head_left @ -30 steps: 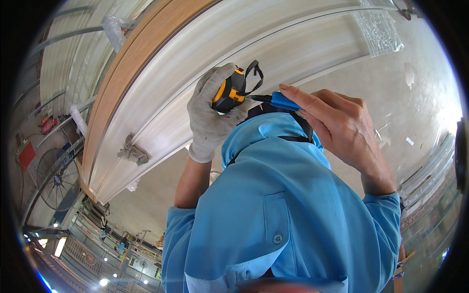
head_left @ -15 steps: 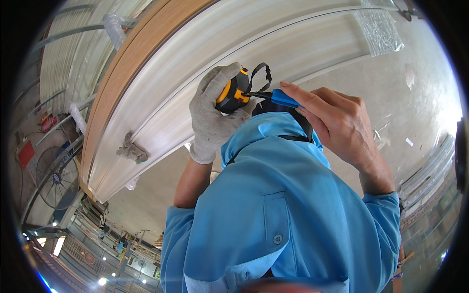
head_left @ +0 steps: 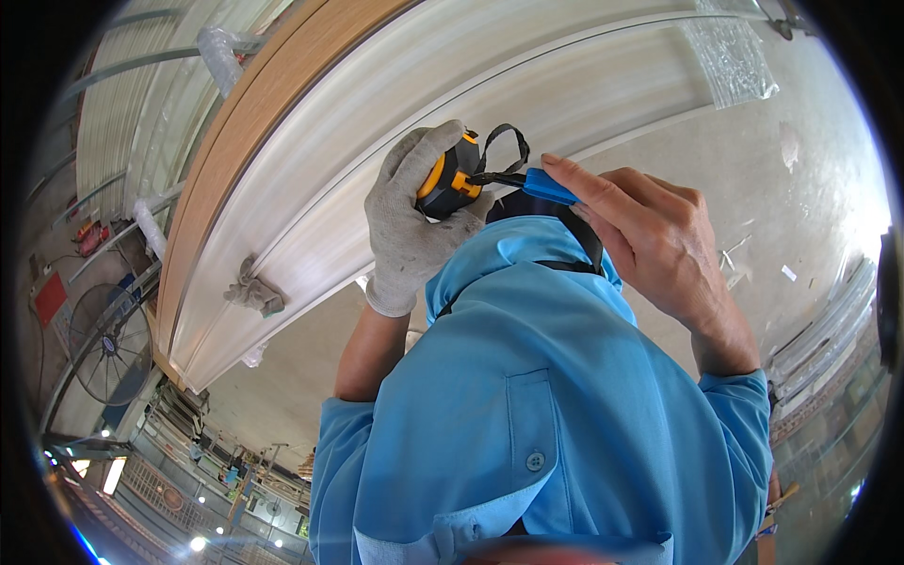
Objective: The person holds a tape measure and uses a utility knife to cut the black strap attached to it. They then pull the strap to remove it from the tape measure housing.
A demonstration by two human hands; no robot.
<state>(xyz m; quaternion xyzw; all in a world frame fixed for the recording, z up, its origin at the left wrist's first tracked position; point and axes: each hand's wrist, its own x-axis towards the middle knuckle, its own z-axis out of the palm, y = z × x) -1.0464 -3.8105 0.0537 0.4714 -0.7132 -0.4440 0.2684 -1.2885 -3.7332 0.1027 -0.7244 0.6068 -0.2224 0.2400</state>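
My left hand (head_left: 400, 212), in a grey knit glove, is closed around a black and yellow tape measure (head_left: 447, 191). A black wrist strap (head_left: 517, 134) loops up from the tape measure's right side. Bare, my right hand (head_left: 650, 218) pinches a blue-handled tool (head_left: 548, 186) between thumb and fingers. Its slim dark front end points left and meets the tape measure near the yellow part; whether it touches or only overlaps the strap, I cannot tell. Both hands are raised in front of my chest, above the long pale panels (head_left: 311, 202).
A crumpled grey glove (head_left: 254, 294) lies on the panels at left. Along their far side runs a wood-coloured board (head_left: 221, 155). Bubble wrap (head_left: 730, 58) covers the panels' far right end. At far left stands a round fan (head_left: 110, 344); wrapped long profiles (head_left: 829, 315) lie at right.
The front end of the blue-handled tool has shifted very slightly at the tape measure, and the strap loop has swung a little to the right. Both grips are unchanged.
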